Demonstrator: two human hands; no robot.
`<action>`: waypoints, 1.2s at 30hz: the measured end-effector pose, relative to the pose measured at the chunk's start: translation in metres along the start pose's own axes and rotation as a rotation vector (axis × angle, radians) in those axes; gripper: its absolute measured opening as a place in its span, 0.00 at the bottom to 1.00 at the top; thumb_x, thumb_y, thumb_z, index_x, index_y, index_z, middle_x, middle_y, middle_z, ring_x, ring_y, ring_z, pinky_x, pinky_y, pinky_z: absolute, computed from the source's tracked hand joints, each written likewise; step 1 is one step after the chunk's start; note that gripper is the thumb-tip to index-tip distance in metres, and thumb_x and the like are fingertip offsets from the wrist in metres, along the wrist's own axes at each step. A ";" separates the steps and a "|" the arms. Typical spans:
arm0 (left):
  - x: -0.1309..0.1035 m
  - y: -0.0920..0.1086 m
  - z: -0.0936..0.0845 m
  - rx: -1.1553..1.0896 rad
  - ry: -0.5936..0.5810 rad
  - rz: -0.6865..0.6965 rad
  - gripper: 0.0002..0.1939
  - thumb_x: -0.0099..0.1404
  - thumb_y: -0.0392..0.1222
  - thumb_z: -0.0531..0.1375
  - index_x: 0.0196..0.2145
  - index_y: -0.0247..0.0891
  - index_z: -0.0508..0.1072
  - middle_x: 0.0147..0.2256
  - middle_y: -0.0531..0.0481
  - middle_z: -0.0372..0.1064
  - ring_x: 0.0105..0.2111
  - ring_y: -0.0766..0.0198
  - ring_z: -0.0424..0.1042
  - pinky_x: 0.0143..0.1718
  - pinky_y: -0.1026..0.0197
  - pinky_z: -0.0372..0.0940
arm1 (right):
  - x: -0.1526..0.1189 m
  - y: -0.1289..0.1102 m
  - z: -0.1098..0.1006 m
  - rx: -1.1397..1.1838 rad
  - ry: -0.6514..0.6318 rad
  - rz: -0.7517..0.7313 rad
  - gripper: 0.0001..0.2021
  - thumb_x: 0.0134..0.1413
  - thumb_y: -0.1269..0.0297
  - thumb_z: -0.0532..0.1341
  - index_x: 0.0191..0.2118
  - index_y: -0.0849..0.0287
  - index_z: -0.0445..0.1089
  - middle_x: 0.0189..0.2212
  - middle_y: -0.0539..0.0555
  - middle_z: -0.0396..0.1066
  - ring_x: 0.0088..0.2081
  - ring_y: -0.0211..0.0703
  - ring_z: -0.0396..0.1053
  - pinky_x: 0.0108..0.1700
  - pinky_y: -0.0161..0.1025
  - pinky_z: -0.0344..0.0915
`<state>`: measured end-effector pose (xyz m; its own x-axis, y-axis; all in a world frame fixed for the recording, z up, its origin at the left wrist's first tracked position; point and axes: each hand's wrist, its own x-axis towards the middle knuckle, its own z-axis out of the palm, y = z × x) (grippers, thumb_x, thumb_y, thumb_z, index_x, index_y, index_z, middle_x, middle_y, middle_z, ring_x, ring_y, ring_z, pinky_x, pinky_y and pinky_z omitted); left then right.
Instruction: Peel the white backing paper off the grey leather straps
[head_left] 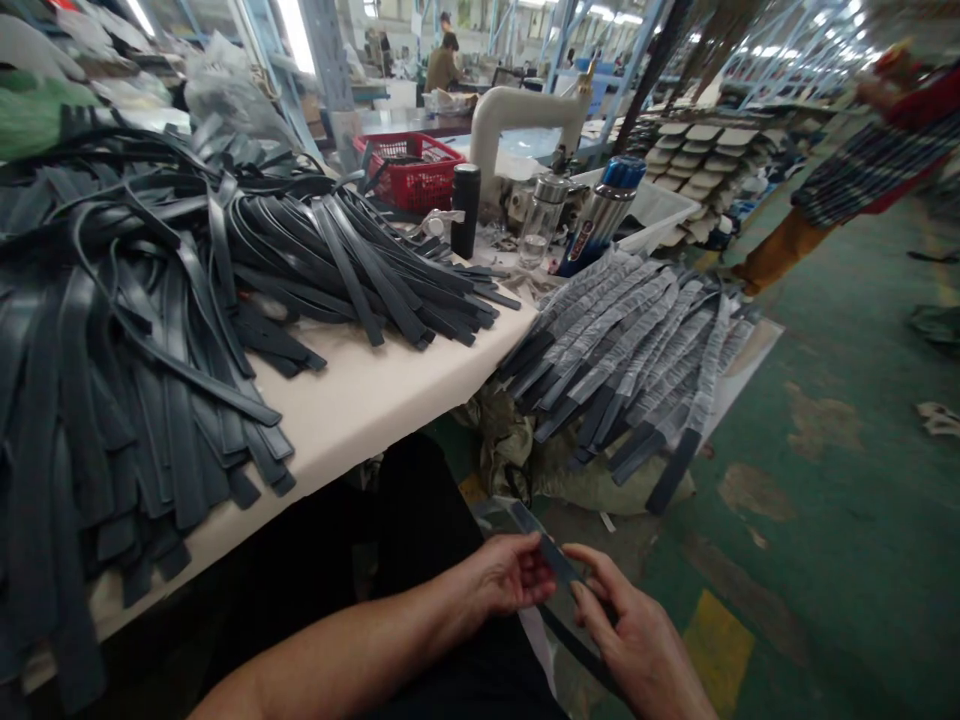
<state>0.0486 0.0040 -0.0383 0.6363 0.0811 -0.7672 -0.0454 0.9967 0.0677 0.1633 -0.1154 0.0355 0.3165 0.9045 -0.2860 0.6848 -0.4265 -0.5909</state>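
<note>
A dark grey strap point(556, 562) runs at a slant between my hands, low in front of my lap. My left hand point(514, 575) grips it with thumb and curled fingers near its upper end. Lower along the same strap, the thumb and fingers of my right hand point(626, 615) pinch it. Clear plastic film point(491, 515) shows beside the strap's upper end; how far it wraps the strap is hard to make out. The strap's lower part passes behind my right hand and out of view.
Loose dark straps point(165, 330) are heaped over the pale table point(360, 385). To the right lie film-wrapped straps point(630, 340). A black bottle point(466, 210), a glass bottle point(541, 220), a blue-topped flask point(604, 215) and a red basket point(420, 170) stand behind. A person point(862, 170) is at far right.
</note>
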 end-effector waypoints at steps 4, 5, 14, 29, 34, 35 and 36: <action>0.008 -0.014 0.008 0.038 -0.001 -0.143 0.14 0.69 0.36 0.52 0.31 0.25 0.73 0.21 0.45 0.71 0.22 0.62 0.73 0.30 0.60 0.67 | 0.000 0.012 -0.002 -0.007 -0.040 0.035 0.17 0.61 0.55 0.48 0.51 0.53 0.63 0.22 0.47 0.72 0.25 0.42 0.71 0.29 0.36 0.63; 0.007 -0.014 0.009 0.039 -0.001 -0.157 0.15 0.69 0.35 0.51 0.31 0.24 0.73 0.21 0.44 0.71 0.21 0.62 0.73 0.29 0.60 0.67 | -0.002 0.016 -0.003 -0.008 -0.050 0.040 0.17 0.61 0.55 0.47 0.50 0.54 0.64 0.22 0.47 0.71 0.24 0.41 0.70 0.29 0.36 0.63; -0.001 -0.013 0.007 -0.069 -0.025 -0.016 0.08 0.66 0.35 0.56 0.31 0.30 0.72 0.24 0.46 0.74 0.25 0.65 0.74 0.31 0.64 0.68 | 0.018 0.011 0.010 0.071 -0.002 0.054 0.17 0.57 0.57 0.50 0.48 0.55 0.67 0.22 0.48 0.72 0.25 0.43 0.71 0.30 0.36 0.64; 0.006 -0.013 0.000 -0.013 -0.074 0.130 0.06 0.63 0.32 0.59 0.28 0.29 0.74 0.22 0.49 0.71 0.24 0.66 0.72 0.31 0.63 0.65 | 0.039 0.008 0.020 -0.013 0.014 0.072 0.23 0.62 0.59 0.46 0.60 0.58 0.57 0.28 0.51 0.74 0.31 0.47 0.74 0.35 0.41 0.67; 0.003 0.011 -0.005 -0.047 -0.007 0.248 0.06 0.65 0.36 0.58 0.33 0.32 0.74 0.28 0.49 0.74 0.27 0.69 0.73 0.32 0.66 0.64 | 0.021 0.008 0.004 0.087 0.012 0.054 0.26 0.62 0.50 0.47 0.63 0.54 0.52 0.26 0.47 0.73 0.21 0.42 0.69 0.24 0.35 0.64; 0.000 0.013 -0.005 -0.051 -0.007 0.251 0.06 0.65 0.36 0.59 0.33 0.32 0.74 0.29 0.49 0.75 0.27 0.69 0.73 0.32 0.67 0.64 | 0.017 0.007 0.000 0.068 0.026 0.050 0.26 0.62 0.50 0.48 0.63 0.53 0.52 0.25 0.46 0.73 0.20 0.41 0.69 0.23 0.35 0.63; -0.003 0.013 -0.004 -0.051 -0.017 0.248 0.06 0.64 0.37 0.60 0.33 0.32 0.74 0.29 0.49 0.75 0.28 0.69 0.73 0.32 0.66 0.64 | 0.016 0.006 -0.002 0.040 0.036 0.046 0.26 0.62 0.51 0.48 0.62 0.52 0.53 0.25 0.46 0.73 0.20 0.41 0.69 0.24 0.35 0.63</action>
<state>0.0433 0.0169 -0.0376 0.6137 0.3232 -0.7203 -0.2401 0.9456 0.2196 0.1742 -0.1034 0.0292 0.3710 0.8834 -0.2862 0.6424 -0.4667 -0.6078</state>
